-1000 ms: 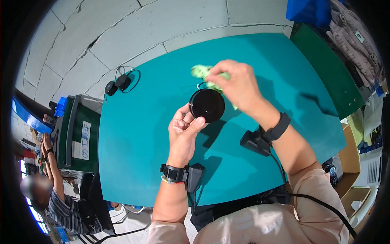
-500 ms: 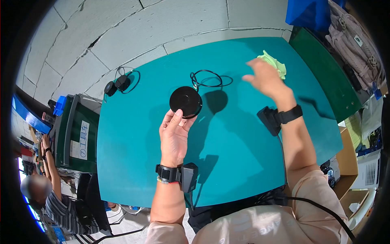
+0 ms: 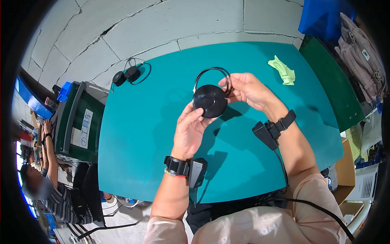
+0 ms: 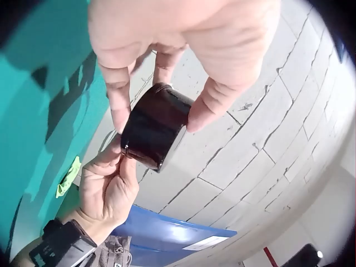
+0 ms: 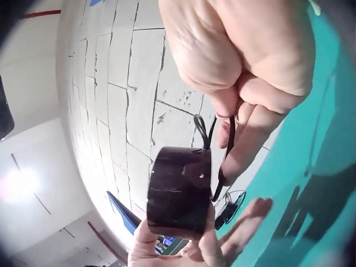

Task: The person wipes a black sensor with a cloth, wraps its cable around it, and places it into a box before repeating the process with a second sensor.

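A round black device (image 3: 210, 101), shaped like a short cylinder, is raised above the table in the head view. My left hand (image 3: 189, 136) grips it by the lower edge, the thumb on its face. From its top a black cable (image 3: 213, 68) curves in a loop. The right hand (image 3: 252, 92) pinches that loop at the device's right side. Seen from the right wrist, the cable runs between the right fingers, close beside the device's side wall (image 5: 179, 192). In the left wrist view, the left fingers and thumb span the device (image 4: 156, 128).
A crumpled light green cloth (image 3: 283, 71) lies at the back right of the green table (image 3: 142, 154). Two small black round devices (image 3: 132, 74) with cables sit at the back left, near the block wall (image 3: 211, 24). Another person (image 3: 67, 199) is at the far left.
The right hand put the green cloth down at the back right, then came back to the device and took hold of its cable. The cable, previously lying on the table, is now lifted in a loop.
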`<state>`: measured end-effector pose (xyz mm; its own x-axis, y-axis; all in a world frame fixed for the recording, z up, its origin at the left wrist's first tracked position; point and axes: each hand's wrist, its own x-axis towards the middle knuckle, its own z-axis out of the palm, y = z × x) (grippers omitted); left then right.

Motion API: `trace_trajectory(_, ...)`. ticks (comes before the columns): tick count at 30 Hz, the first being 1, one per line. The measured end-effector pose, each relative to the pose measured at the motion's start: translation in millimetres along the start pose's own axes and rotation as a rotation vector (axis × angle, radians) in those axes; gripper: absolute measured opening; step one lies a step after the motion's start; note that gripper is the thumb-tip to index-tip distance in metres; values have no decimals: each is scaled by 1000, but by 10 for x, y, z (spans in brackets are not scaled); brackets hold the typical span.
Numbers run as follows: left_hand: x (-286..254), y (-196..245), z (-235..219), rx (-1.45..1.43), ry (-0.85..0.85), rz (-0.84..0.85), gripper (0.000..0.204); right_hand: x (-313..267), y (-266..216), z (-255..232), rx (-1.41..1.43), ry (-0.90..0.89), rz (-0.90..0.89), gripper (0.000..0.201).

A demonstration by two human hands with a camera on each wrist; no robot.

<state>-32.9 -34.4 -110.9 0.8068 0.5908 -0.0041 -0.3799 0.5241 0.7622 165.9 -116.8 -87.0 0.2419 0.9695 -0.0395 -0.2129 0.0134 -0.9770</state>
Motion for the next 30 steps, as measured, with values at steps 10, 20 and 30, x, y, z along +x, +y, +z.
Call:
trace_trajectory(10,22,-53,34,58,84,138,34,-96,-17,232,-200,-25,-33,52)
trace_trajectory(20,-77,-118,81,391,-206,-88,46,-757,-185,-6,-532,206,-387,56)
trace_trajectory(30,118,-123,-401,389,-60,-230,51,-3594,-443,-1192,-316,1038,-674,59)
